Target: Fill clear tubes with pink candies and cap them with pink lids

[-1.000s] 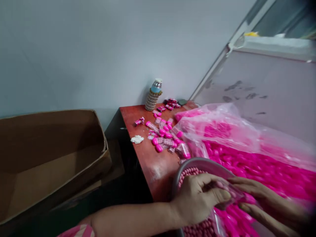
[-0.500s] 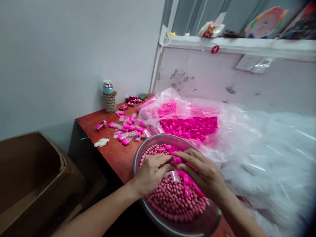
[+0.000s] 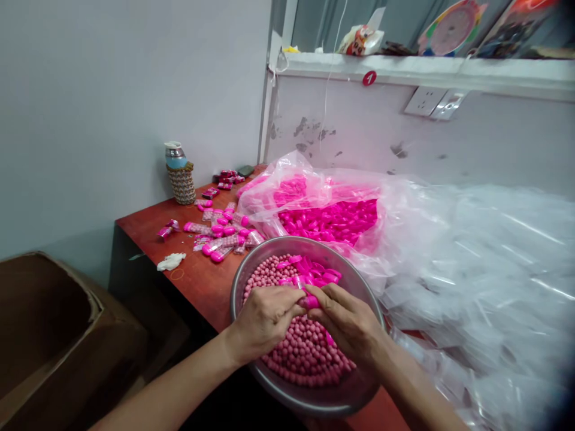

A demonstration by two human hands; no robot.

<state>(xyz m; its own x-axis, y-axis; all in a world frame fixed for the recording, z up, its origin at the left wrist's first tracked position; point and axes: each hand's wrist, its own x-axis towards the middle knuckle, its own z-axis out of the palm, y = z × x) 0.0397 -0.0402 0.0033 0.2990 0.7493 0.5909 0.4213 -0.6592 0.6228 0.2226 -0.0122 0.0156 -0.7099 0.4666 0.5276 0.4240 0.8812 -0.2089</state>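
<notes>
Over a metal bowl (image 3: 314, 408), my left hand (image 3: 263, 314) and my right hand (image 3: 349, 320) meet at their fingertips. Between them is a bright pink cap (image 3: 309, 301). My left fingers pinch what seems to be the clear tube behind the cap, mostly hidden by them. My right thumb and fingers press on the cap. Round pink beads (image 3: 305, 344) fill much of the bowl. Loose pink caps (image 3: 317, 272) lie on the beads at the bowl's far side, just beyond my fingers.
Capped tubes of beads (image 3: 227, 240) lie scattered on the red table (image 3: 144, 230), near a bottle in a woven sleeve (image 3: 182, 182). Behind the bowl is an open plastic bag of pink caps (image 3: 332, 220). Clear plastic (image 3: 476, 275) is heaped at right; a cardboard box (image 3: 119, 335) stands at left.
The view has shifted, so the surroundings sit further left. My hands stay together at the pink cap. The right hand's fingers have closed in, and more loose caps show beyond them.
</notes>
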